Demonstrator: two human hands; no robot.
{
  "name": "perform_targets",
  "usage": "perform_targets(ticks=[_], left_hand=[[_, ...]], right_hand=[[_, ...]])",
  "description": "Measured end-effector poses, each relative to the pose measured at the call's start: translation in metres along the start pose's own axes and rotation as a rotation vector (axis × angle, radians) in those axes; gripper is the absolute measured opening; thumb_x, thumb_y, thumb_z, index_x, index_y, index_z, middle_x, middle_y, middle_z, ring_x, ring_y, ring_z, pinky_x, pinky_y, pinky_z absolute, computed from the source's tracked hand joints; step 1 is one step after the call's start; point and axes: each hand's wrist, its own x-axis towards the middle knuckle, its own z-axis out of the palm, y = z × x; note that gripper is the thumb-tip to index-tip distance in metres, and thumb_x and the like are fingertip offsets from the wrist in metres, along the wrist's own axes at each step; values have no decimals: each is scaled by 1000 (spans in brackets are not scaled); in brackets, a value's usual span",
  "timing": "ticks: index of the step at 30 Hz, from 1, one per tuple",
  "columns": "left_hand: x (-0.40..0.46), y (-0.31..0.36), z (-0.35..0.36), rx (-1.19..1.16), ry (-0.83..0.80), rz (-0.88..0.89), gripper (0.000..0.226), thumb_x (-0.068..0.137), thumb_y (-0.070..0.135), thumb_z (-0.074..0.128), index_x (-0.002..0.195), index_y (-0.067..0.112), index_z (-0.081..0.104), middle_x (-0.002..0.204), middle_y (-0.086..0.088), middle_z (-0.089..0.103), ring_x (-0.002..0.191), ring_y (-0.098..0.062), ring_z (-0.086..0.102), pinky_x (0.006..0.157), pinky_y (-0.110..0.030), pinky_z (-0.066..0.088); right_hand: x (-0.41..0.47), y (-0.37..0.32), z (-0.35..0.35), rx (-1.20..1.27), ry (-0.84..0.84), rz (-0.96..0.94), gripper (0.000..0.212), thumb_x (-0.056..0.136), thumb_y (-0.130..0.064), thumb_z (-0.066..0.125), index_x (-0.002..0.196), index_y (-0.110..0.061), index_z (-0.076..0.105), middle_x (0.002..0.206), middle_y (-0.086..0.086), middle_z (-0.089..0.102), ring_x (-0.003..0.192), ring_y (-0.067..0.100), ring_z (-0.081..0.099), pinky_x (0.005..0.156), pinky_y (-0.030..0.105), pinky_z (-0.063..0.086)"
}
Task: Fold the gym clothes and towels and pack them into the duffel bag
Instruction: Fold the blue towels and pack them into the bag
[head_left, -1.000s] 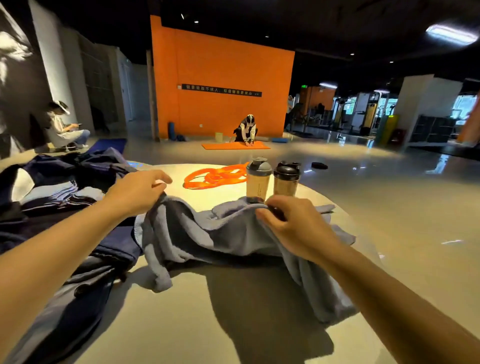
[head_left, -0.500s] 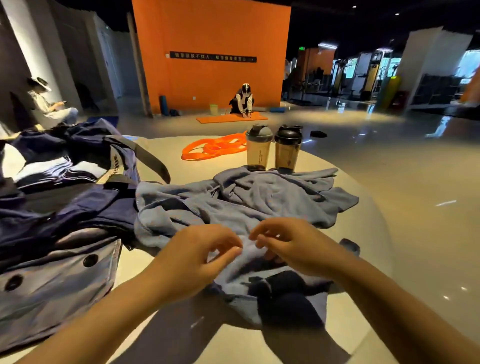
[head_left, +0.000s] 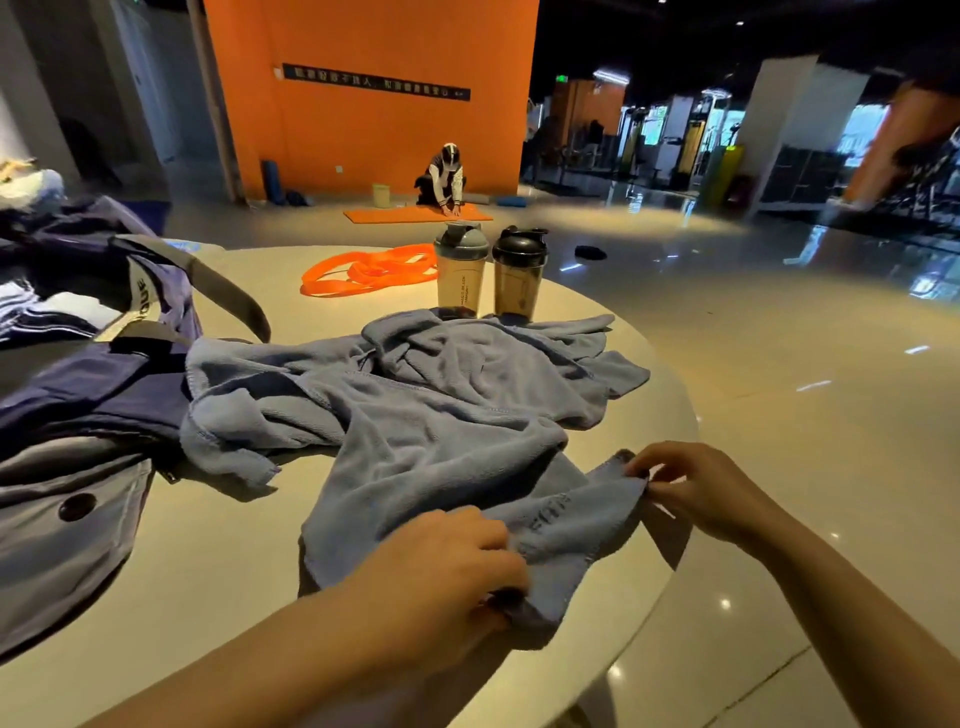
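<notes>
A blue-grey towel (head_left: 415, 415) lies crumpled across the round white table (head_left: 208, 545). My left hand (head_left: 447, 566) pinches the towel's near edge at its lower corner. My right hand (head_left: 696, 488) pinches the other near corner, further right by the table's rim. The edge between both hands is pulled fairly straight. A navy and grey duffel bag (head_left: 78, 415) stands open at the left, its strap (head_left: 228, 291) arching over the top, with folded striped clothes (head_left: 36, 312) inside.
Two shaker bottles (head_left: 460, 270) (head_left: 519, 273) stand just behind the towel. An orange resistance band (head_left: 369, 270) lies further back on the table. The table's edge curves close by on the right. A person kneels on an orange mat (head_left: 415, 214) by the orange wall.
Both hands left the towel's far side, came together at its near edge, then spread apart along that edge. The towel now lies flatter and is drawn toward me.
</notes>
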Motion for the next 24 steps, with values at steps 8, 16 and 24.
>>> perform_targets(ticks=[8,16,24], left_hand=[[-46,-32,-88,-167,228,-456,36,73,75,46,78,41,55,83,23,60,76,-5,56,55,-19,46],[-60,-51,-164,-700,807,-690,17,81,6,67,90,17,59,70,-1,69,57,-16,68,54,-25,58],[-50,-44,-256,-72,967,-554,33,87,-12,54,87,16,71,88,3,72,88,-22,69,83,-22,56]], right_hand=[[11,-36,-29,562,210,-17,5,91,-16,59,89,-13,63,90,8,64,78,22,60,64,26,47],[25,-106,-75,649,270,-210,17,90,2,56,91,-14,55,93,12,59,77,21,62,56,18,56],[12,-192,-147,567,529,-492,24,88,11,56,79,-11,57,87,15,66,63,16,69,56,20,57]])
